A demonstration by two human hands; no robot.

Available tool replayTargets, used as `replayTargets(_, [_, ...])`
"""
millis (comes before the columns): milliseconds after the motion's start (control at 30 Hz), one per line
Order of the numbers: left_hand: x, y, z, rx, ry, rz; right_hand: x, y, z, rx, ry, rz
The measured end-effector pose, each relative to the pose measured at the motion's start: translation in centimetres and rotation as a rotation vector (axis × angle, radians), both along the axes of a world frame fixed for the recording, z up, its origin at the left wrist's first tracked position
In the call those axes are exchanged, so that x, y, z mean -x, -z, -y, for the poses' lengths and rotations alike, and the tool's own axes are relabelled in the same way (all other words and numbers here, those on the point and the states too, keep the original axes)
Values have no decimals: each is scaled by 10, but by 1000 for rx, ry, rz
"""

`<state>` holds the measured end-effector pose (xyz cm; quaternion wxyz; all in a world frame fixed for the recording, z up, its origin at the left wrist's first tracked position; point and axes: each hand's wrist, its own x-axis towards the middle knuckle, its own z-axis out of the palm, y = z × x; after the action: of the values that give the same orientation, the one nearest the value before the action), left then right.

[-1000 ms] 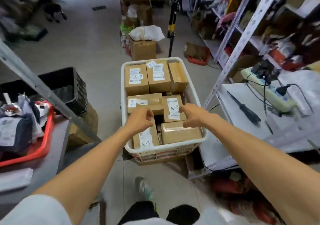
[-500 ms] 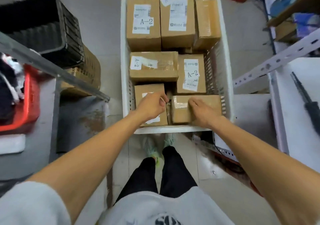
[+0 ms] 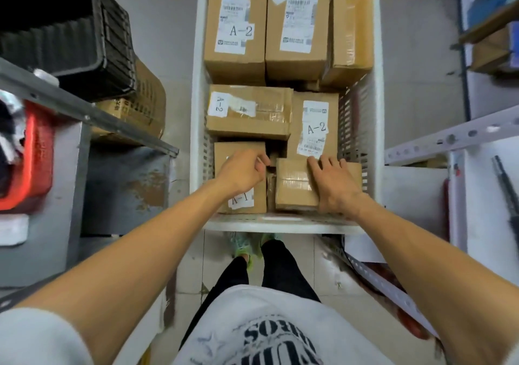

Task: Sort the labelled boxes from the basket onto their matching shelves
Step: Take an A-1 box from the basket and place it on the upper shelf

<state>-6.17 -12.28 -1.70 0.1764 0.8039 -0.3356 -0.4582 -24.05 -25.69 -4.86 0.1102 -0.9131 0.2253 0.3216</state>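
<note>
At the near end of the basket (image 3: 196, 128), both hands are down among the boxes. Left hand (image 3: 241, 172) lies knuckles up on the A-1 box (image 3: 252, 204), which stands in the near left corner; its fingers are curled together at the box's right edge, by the gap between the two near boxes, and I cannot tell whether they clasp that edge. Right hand (image 3: 331, 187) rests on the taped box (image 3: 292, 187) in the near right corner, fingers straight and spread apart, their tips reaching the box's far edge and touching the foot of the upright A-2 box (image 3: 314, 123) just behind.

Left of that one, a flat A-2 box (image 3: 250, 111) lies with its label turned sideways. Along the far end stand three more: a far A-2 box (image 3: 236, 33), a middle box (image 3: 295, 27) whose slip shows an A but a number too faint to read, and a plain box (image 3: 351, 35) tilted against the right wall.

The basket stands on the floor between a grey shelf (image 3: 56, 196) on the left, bearing a red tray (image 3: 36, 153), and a white shelf (image 3: 483, 210) on the right with a dark tool (image 3: 505, 187) on it. A black crate (image 3: 70, 27) sits beyond the grey shelf
</note>
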Motion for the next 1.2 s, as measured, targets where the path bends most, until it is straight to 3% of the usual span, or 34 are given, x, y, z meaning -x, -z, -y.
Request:
replayTargets(300, [-30,-55,12,93,-72,-14,-16,-81,45,-237,309,57])
replayTargets(567, [-53,-110,26,222,-164,137,-30,-173,71,-548,782,515])
replayTargets(667, [-63,-136,27,291,-303,-73,-37,-192,73,-711,987,693])
replayTargets(733, [-67,-154,26,379,-288,-209,-44,-202,74,-809,1065,779])
replayTargets(933, [-61,-189,39,563,-235,-405,-66,-219,64,-1074,1020,887])
replayTargets(1200, [-64,-176,35,633,-380,-609,-84,-215,34,-1075,1022,999])
